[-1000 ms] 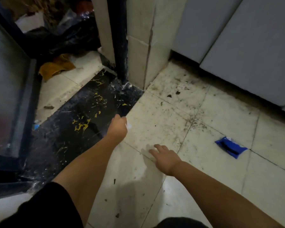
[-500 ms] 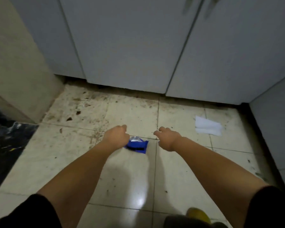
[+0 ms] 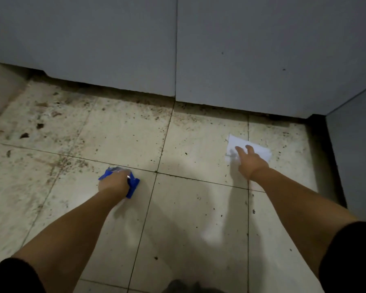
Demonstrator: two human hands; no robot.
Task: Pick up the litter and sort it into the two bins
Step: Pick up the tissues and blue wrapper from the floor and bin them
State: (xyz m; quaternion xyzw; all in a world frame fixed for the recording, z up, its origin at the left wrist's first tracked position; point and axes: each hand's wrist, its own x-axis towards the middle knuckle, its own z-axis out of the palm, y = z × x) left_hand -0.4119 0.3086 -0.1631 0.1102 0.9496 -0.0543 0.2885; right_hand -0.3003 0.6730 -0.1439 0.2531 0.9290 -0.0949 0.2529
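My left hand [image 3: 114, 182] is closed around a blue wrapper [image 3: 133, 185] with a silvery inside, down at the tiled floor near a tile joint; blue ends stick out on both sides of the fist. My right hand [image 3: 250, 160] reaches out with fingers spread over a white sheet of paper [image 3: 260, 150] lying flat on the floor at the right. The fingertips lie on the paper's near edge; I cannot tell whether they grip it. No bin is in view.
Grey cabinet doors [image 3: 178, 49] close off the far side, and another grey panel [image 3: 355, 149] stands at the right. The pale tiled floor [image 3: 188, 218] is speckled with dirt and small brown scraps [image 3: 39, 126] at the left. A dark shoe tip [image 3: 178, 286] shows at the bottom edge.
The view swung right from the dark doorway to the cabinets. My left hand came down and closed on the blue wrapper. My right hand moved out right onto the white paper.
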